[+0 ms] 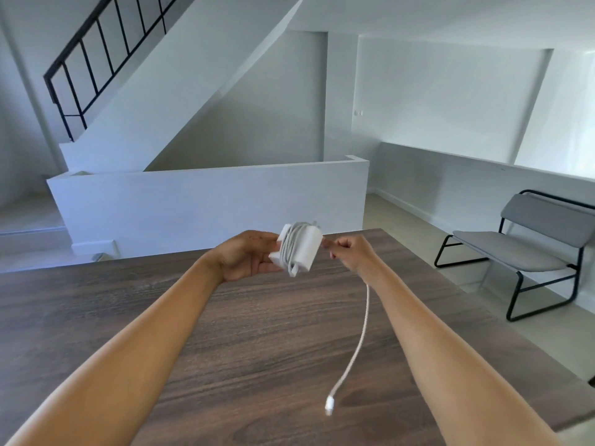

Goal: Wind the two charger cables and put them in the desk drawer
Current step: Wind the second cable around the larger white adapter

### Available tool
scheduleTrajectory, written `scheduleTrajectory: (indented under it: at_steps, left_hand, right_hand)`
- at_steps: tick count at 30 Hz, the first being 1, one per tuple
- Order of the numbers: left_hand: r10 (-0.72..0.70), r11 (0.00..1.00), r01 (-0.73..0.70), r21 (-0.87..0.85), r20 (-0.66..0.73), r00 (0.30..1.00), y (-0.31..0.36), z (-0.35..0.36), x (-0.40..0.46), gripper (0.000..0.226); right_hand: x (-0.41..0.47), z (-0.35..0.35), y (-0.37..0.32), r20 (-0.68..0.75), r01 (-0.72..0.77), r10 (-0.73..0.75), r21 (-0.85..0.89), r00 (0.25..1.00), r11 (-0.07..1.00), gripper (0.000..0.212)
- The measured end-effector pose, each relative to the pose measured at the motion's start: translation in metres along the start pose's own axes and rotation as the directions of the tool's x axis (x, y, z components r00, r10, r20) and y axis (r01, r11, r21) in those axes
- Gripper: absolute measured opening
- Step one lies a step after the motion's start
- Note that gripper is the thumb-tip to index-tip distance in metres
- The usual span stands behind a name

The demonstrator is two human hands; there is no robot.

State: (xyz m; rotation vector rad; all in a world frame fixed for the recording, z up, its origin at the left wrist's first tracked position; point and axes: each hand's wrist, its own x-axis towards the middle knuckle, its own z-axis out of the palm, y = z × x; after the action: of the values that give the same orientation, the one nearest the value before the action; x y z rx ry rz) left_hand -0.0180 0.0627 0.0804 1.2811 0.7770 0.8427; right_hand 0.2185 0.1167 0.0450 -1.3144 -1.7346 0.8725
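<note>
With our left hand (249,254) we grip a white square plastic charger brick (302,247), fingers curled behind it and thumb along its near-left edge, and we hold it in the air above the far edge of the dark brown wood-grain desk (128,317). Several turns of thin white charger cable (362,336) already lie wound around the middle of the brick. Just beside it at 3 o'clock, our right hand (349,252) has its fingers curled together, pinching the cable. From that hand the loose run of cable drops toward 6 o'clock, ending in a small white plug (329,407) over the desk's near part. At 3 o'clock from the desk, a grey cushioned bench with a black metal frame (528,249) stands on the floor.
</note>
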Motion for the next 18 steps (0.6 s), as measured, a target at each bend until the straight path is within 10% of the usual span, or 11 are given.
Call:
scheduleTrajectory:
  at_steps: [6,18]
  left_hand:
    - [0.048,0.953,-0.146,-0.265,-0.342,0.938,0.012,0.023,0.013,0.012]
    - [-0.035,0.885,-0.348,-0.31,-0.788,0.614,0.012,-0.008,0.03,0.021]
  right_hand:
    - [-0.012,0.028,0.005,0.07,0.042,-0.038,-0.056,0.997,0.998,0.056]
    - [-0.023,0.035,-0.02,0.151,0.119,-0.093,-0.173,0.984,0.978,0.051]
